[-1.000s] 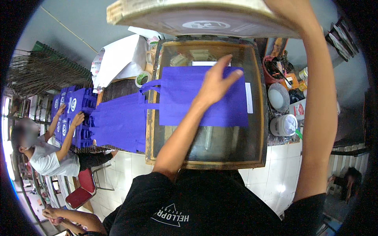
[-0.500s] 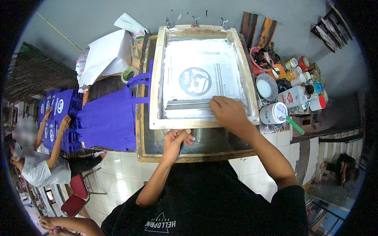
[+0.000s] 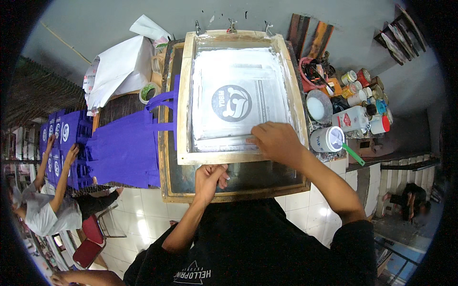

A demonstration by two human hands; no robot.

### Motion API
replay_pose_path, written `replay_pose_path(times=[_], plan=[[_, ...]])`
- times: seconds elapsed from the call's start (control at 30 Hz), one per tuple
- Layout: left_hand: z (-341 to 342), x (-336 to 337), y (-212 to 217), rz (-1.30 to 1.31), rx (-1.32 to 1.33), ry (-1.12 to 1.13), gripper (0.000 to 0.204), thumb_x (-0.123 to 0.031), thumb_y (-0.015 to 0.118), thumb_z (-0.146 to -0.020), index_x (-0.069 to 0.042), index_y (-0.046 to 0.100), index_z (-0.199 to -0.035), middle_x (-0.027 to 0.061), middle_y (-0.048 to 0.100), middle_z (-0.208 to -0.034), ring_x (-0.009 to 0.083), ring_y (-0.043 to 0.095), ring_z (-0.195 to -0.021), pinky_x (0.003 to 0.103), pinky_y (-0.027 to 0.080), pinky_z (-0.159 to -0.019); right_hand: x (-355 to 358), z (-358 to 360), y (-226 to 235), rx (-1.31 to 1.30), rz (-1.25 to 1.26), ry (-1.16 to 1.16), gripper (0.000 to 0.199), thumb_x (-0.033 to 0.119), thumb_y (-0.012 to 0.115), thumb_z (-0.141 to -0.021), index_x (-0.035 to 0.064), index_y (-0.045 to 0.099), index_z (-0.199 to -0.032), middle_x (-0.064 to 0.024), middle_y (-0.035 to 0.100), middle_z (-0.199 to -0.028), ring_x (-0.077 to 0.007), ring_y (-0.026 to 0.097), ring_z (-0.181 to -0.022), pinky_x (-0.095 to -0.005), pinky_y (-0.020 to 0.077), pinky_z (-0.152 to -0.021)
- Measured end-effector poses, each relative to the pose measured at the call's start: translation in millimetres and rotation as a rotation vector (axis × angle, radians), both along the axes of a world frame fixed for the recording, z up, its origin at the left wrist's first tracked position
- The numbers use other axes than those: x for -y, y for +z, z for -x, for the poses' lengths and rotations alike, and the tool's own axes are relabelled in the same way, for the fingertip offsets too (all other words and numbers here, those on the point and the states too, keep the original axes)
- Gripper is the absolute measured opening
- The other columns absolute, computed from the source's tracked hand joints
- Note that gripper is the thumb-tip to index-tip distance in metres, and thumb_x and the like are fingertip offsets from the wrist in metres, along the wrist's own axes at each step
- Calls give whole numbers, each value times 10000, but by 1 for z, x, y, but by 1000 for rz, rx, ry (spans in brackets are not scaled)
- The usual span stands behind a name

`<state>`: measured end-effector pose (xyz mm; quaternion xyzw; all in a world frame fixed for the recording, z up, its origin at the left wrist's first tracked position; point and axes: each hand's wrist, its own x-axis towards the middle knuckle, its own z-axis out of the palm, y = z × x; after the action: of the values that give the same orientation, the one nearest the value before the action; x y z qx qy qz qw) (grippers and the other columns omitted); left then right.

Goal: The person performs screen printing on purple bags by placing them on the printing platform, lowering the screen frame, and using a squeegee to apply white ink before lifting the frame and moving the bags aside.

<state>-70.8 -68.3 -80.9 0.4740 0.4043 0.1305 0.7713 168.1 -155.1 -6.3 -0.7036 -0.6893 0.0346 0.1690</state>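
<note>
Wooden frame [image 3: 238,157] w/ white mesh is lying flat on the counter [image 3: 238,183], round dark logo stencil [image 3: 231,103] at its centre. Right hand [image 3: 276,140] is curling down over what looks like a squeegee at the near right of the mesh; tool itself mostly hidden, so can't tell exactly. Left hand [image 3: 210,177] is gripping the frame's near rail, fingers closed round it.

Doing it well, imo: keep left hand pinning the frame so it's not creeping, squeegee at an even tilt, steady pressure, one clean stroke across the whole logo.

Purple bags [image 3: 126,148] are lying just left of the frame, one handle poking under it. White paper sheets [image 3: 119,66] are heaped at far left. Right side: white tub [image 3: 328,139] w/ green stick, white bottle [image 3: 352,118] on its side, small jars [image 3: 365,83] w/ coloured lids clustered behind. Far left, another person is handling printed purple bags [image 3: 57,138] showing round white marks.
</note>
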Motion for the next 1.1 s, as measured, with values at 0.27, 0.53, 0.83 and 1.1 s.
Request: replay_pose_path(times=[0.27, 0.53, 0.83, 1.1], plan=[[4, -5, -6, 79, 21, -44, 237, -155, 639, -953, 63, 667, -863, 174, 700, -766, 198, 650, -558, 290, 506, -506, -111, -115, -25, 82, -105, -87, 314, 361, 616, -962, 61, 692, -1019, -171, 723, -873, -386, 698, -880, -523, 539, -742], [4, -12, 7, 533, 191, 109, 391, -123, 524, -959, 198, 572, -1178, 351, 677, -1155, 405, 721, -1052, 443, 616, -925, -174, -170, 10, -27, 116, -201, 482, 510, 712, -870, 65, 752, -1049, -206, 731, -929, -405, 692, -940, -500, 525, -865], [-29, -62, 42, -220, 121, -183, 264, -159, 604, -1002, 1, 693, -1192, 149, 748, -1061, 207, 707, -1012, 342, 553, -931, -160, -137, -25, 183, -19, -324, 527, 566, 652, -900, 48, 717, -974, -151, 734, -948, -338, 709, -917, -479, 549, -792], [-140, -183, 65, -1538, -94, -192, 324, -89, 702, -868, -18, 708, -1184, 213, 700, -1179, 398, 657, -1076, 413, 511, -940, -128, -104, -26, 195, -38, -263, 517, 550, 647, -908, 37, 713, -926, -140, 719, -924, -320, 708, -891, -466, 559, -747]])
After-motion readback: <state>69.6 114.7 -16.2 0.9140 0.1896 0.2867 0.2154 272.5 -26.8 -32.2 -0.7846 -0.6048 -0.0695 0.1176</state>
